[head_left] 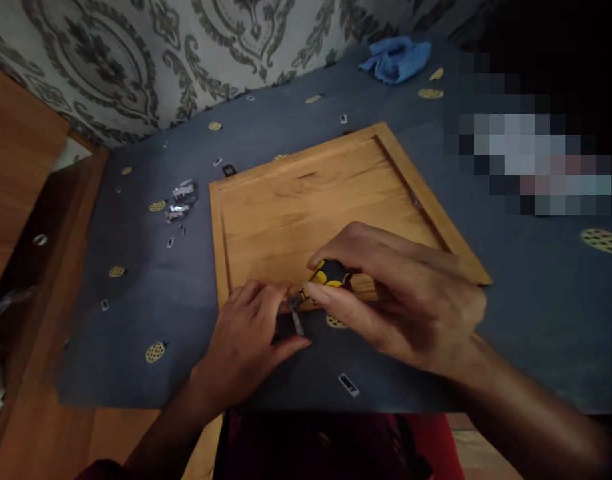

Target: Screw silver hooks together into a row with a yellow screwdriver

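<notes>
A framed wooden panel, like a cabinet door (306,207), lies flat before me. At its near edge is a metal hinge (298,320), partly covered by my fingers. My left hand (246,330) grips this hinge, with fingers over the panel's edge and thumb on the near side. In my right hand (411,300) is a short black and yellow screwdriver (335,272), its handle pinched between thumb and fingers. The tool is tilted, its tip end pointing down and left at the hinge. Whether a screw sits under the tip I cannot tell.
Loose metal hinges (181,200) and small screws (182,230) lie on the patterned blue cloth to the left. Beyond the panel's far-left corner is a dark loop-shaped piece (229,171). A crumpled blue rag (399,60) lies at the back. Wooden furniture (46,320) borders the left; the upper right is pixelated.
</notes>
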Demonstrator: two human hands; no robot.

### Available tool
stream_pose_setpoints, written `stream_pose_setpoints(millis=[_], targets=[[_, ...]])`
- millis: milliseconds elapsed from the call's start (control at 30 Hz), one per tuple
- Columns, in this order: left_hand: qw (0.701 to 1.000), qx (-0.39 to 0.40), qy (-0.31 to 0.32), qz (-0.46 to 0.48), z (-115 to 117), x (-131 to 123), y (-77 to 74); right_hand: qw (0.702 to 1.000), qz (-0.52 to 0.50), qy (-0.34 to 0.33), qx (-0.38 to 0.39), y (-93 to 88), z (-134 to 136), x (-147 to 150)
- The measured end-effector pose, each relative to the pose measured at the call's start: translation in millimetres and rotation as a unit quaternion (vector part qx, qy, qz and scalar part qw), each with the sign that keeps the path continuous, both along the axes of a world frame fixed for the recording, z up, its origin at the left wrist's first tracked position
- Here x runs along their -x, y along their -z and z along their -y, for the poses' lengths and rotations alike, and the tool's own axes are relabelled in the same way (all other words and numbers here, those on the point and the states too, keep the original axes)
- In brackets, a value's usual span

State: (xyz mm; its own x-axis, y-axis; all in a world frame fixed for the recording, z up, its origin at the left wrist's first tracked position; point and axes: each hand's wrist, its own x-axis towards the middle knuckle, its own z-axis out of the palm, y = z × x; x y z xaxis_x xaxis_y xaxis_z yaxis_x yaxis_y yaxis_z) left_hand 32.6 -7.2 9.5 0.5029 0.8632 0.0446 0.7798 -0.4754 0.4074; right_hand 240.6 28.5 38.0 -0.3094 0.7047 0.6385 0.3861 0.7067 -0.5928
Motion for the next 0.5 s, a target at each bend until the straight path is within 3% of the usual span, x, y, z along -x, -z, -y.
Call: stream_pose_setpoints(millis=[167,267,367,500], targets=[[0.999,0.011,-0.021,0.034,2.7,3.2,-13.7,1.0,-0.02,0.0,-0.016,2.3,-3.4,2.4],[0.996,-0.012,-0.065,0.065,-1.7,20.9,-25.0,0.999,-0.026,0.004,-0.036,3.4,-4.5,3.6],[0.987,-0.053,-0.126,0.08,-23.0,55.4,-29.1,0.998,-0.033,0.0,-0.052,5.4,-4.9,4.1],[0.968,-0.09,-0.223,0.07,-70.3,110.5,-17.7,0.997,-0.026,-0.001,-0.072,6.4,-6.3,5.8]])
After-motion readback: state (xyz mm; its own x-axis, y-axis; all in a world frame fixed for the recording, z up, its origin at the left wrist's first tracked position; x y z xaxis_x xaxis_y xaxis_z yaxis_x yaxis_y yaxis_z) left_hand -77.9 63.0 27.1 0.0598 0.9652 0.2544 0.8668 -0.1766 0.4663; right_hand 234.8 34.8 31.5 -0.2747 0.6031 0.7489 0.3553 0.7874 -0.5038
